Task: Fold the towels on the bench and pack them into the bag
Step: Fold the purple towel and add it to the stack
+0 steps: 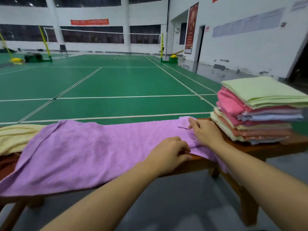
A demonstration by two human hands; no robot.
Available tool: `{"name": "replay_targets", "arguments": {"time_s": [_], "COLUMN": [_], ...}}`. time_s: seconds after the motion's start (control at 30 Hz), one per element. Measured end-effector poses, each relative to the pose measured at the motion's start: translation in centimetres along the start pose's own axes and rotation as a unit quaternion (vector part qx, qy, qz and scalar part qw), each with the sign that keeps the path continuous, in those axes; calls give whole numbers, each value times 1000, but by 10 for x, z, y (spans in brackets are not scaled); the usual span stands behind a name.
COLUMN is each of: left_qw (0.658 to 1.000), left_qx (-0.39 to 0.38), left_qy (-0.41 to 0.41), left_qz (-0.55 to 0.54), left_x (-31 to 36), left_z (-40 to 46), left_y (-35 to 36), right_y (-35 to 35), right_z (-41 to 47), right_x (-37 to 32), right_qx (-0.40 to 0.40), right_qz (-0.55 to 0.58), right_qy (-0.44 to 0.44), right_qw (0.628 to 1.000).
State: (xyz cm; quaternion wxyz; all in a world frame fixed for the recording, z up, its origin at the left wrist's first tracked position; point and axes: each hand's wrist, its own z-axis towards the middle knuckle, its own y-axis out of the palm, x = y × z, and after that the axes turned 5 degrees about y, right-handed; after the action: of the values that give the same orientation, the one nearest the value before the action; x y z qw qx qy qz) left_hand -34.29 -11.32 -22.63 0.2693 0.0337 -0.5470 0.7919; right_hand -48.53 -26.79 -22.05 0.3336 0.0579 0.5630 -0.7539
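Note:
A purple towel (86, 152) lies spread along the brown wooden bench (275, 147), its near edge hanging over the front. My left hand (170, 152) pinches the towel's near right edge with curled fingers. My right hand (205, 132) rests on the towel's far right end, fingers pinching at a small folded corner. A stack of folded towels (260, 110) in light green, pink, blue and cream stands on the bench's right end, right beside my right hand. No bag is in view.
A pale yellow towel (15, 137) lies at the bench's left end, partly under the purple one, with a reddish cloth (8, 164) below it. Beyond the bench stretches a green badminton court (108, 84). Grey floor lies below the bench.

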Motion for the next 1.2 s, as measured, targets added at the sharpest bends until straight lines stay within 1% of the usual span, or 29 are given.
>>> {"name": "replay_targets", "arguments": {"time_s": [0.07, 0.13, 0.2, 0.3, 0.4, 0.5, 0.57, 0.6, 0.67, 0.73, 0.77, 0.8, 0.83, 0.9, 0.93, 1.0, 1.1, 1.2], "left_qw": [1000, 998, 993, 987, 989, 995, 999, 999, 994, 985, 981, 981, 985, 995, 996, 993, 990, 988], "left_qx": [10, 10, 17, 57, 61, 46, 34, 25, 5, -25, -45, -63, -66, -40, -18, 22, 59, 83], "left_qy": [-1, 0, 12, 51, 72, 64, 34, 6, -39, -55, -55, -50, -45, -50, -62, -87, -107, -126], "left_qz": [6, 59, 120, 139, 113, 66, 16, -22, -104, -164, -181, -177, -151, -80, -67, -82, -76, -29], "left_x": [1, 4, 11, 18, 22, 32, 48, 57, 74, 84, 86, 89, 88, 86, 85, 86, 94, 95], "left_z": [7, 15, 22, 27, 28, 31, 38, 42, 48, 51, 50, 51, 50, 50, 51, 55, 63, 75], "left_y": [13, 26, 37, 50, 54, 56, 60, 62, 67, 72, 73, 76, 77, 78, 78, 80, 84, 86], "right_y": [-8, -9, -6, -1, -9, -20, -24, -26, -30, -34, -37, -39, -40, -40, -40, -39, -38, -37], "right_z": [-13, -29, -41, -39, -26, -13, -3, 1, 8, 16, 20, 23, 25, 26, 27, 28, 37, 46], "right_x": [11, 21, 31, 41, 41, 37, 35, 34, 32, 31, 30, 32, 32, 32, 33, 35, 36, 33], "right_qx": [27, 40, 36, 13, -34, -87, -128, -150, -178, -192, -201, -208, -216, -220, -216, -190, -133, -130], "right_qz": [38, 45, 36, 33, 60, 56, 52, 51, 69, 82, 81, 81, 77, 63, 57, 59, 80, 108], "right_qy": [9, 12, 7, 8, 26, 33, 44, 54, 77, 85, 84, 84, 80, 68, 60, 48, 48, 52], "right_qw": [999, 998, 999, 999, 997, 994, 989, 986, 979, 974, 973, 971, 970, 971, 973, 979, 987, 984]}}
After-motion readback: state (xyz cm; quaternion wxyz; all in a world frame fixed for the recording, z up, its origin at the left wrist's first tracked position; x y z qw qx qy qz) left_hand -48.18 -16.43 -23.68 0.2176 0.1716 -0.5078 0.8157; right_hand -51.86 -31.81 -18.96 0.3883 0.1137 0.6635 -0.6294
